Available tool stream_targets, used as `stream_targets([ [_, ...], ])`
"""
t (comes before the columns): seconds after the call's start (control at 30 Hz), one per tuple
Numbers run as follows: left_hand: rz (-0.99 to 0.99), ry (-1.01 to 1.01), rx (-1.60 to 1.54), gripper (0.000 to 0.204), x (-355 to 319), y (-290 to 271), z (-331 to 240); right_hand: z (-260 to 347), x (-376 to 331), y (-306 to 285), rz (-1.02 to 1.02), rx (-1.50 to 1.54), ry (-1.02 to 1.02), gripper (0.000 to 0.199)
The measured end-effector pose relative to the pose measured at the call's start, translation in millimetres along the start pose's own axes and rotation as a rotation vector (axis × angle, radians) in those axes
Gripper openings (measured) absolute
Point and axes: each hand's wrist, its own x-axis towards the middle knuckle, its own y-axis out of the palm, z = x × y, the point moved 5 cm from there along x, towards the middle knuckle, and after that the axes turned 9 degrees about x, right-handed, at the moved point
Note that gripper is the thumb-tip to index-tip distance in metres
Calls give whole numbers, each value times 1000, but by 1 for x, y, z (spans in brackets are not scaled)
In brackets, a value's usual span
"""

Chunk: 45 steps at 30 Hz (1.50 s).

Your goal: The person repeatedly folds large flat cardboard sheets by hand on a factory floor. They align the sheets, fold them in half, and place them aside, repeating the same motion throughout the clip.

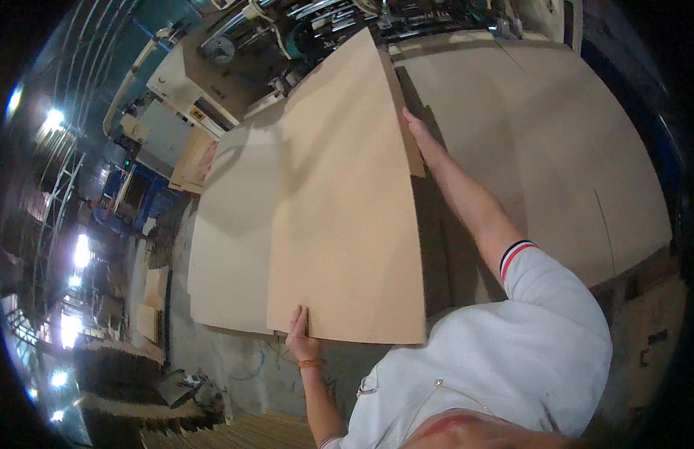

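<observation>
Your left hand (303, 340) is gripping the near edge of the cardboard sheet (347, 202), your right hand (418, 138) clasping its far side, lifting it off the stack (235, 239) below.

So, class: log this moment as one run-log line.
left hand: grips near edge of cardboard sheet | right hand: holds far edge | sheet: tilted above lower cardboard stack | machine: behind

The cardboard sheet (339, 202) looks matt, smooth, pale brown paperboard.
</observation>
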Motion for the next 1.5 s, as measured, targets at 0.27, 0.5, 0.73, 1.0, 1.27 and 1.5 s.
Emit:
stream_targets([
  [0.27, -43, -177, -208, 31, 29, -61, 21, 66, -218, -102, -328, -771, -338, 37],
  [0.5, -294, 84, 287, 24, 92, -146, 32, 65, -524, -333, -1746, -1503, -507, 66],
  [0.73, -275, -61, 47, 44, 197, -206, 174, 52, -554, -378, -1477, -483, -657, 53],
  [1.0, -157, 84, 272, 34, 161, -197, 47, 108, -569, -395, -1158, 310, -691, 63],
  [1.27, -632, 248, 4, 22, 110, -143, -27, 163, -555, -354, -1185, 28, -678, 59],
  [1.5, -659, 347, -116, 19, 127, -168, -75, 106, -625, -375, -1134, 53, -835, 52],
])
